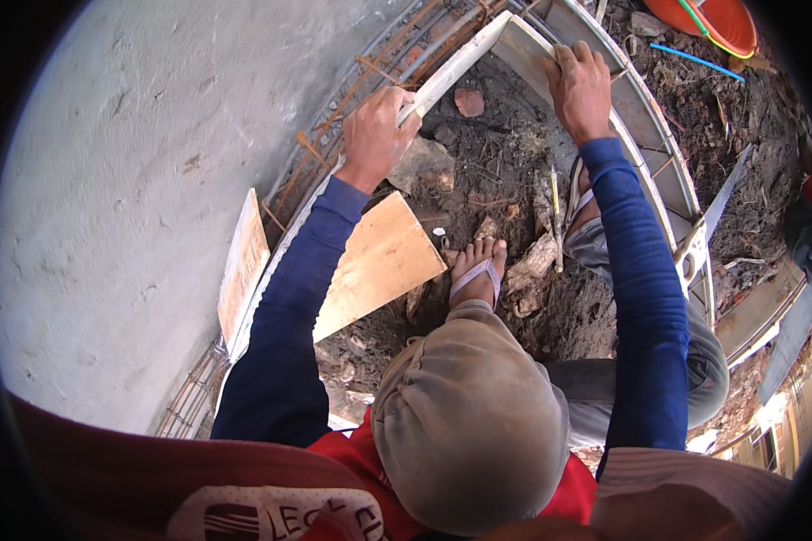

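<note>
My left hand (379, 137) is closed over the top edge of a long pale board (458, 72) that stands on edge near the wall. My right hand (582, 90) grips the top edge of a second grey board (523, 56), its fingers hooked over it. The two boards meet in a corner at the far end, with dark soil (505, 86) between them. Below my left forearm leans a plywood piece (379, 261). A handsaw (692, 257) hangs at the right board near my right forearm, its blade pointing away.
Rebar (329, 135) runs between the grey wall (153, 180) and the left board; another grey board (641, 99) lies outside the right one. A narrow plywood strip (244, 270) leans on the wall. An orange bucket (735, 27) and blue strip (695, 61) sit far right. My sandalled foot (478, 275) stands inside.
</note>
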Demonstrator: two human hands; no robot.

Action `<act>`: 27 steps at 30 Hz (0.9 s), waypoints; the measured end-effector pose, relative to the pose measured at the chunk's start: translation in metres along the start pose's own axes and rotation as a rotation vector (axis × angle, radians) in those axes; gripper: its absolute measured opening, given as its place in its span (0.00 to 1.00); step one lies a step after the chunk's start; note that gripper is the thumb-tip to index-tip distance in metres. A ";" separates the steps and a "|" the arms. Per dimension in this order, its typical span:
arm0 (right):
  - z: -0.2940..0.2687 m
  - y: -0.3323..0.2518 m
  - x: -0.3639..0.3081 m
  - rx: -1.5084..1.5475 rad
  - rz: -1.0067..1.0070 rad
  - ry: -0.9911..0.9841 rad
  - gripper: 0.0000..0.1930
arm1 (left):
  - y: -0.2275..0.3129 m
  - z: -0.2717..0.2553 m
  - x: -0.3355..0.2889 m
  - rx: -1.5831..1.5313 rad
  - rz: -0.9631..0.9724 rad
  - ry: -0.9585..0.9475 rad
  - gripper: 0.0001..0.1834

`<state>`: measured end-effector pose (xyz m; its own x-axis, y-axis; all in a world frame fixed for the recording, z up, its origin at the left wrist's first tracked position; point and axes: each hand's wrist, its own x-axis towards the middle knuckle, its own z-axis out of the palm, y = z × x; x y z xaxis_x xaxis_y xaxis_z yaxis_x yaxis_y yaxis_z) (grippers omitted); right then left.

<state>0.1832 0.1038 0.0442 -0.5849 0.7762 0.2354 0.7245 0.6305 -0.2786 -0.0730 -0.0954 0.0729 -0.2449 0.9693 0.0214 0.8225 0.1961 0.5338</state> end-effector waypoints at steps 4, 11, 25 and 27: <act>0.003 -0.001 0.005 -0.025 -0.021 -0.014 0.12 | -0.005 0.005 0.003 -0.009 -0.005 0.012 0.13; -0.016 -0.008 0.005 0.046 0.006 0.024 0.12 | -0.008 -0.002 0.002 -0.045 -0.035 -0.074 0.16; -0.013 -0.004 0.007 0.068 -0.027 0.076 0.13 | -0.024 -0.038 -0.048 0.229 -0.056 -0.166 0.17; -0.012 -0.001 0.005 0.051 -0.016 0.059 0.13 | -0.023 -0.039 -0.052 0.219 -0.036 -0.151 0.16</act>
<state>0.1839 0.1074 0.0568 -0.5727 0.7650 0.2946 0.6947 0.6437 -0.3210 -0.0987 -0.1563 0.0922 -0.2104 0.9689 -0.1299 0.9102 0.2427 0.3355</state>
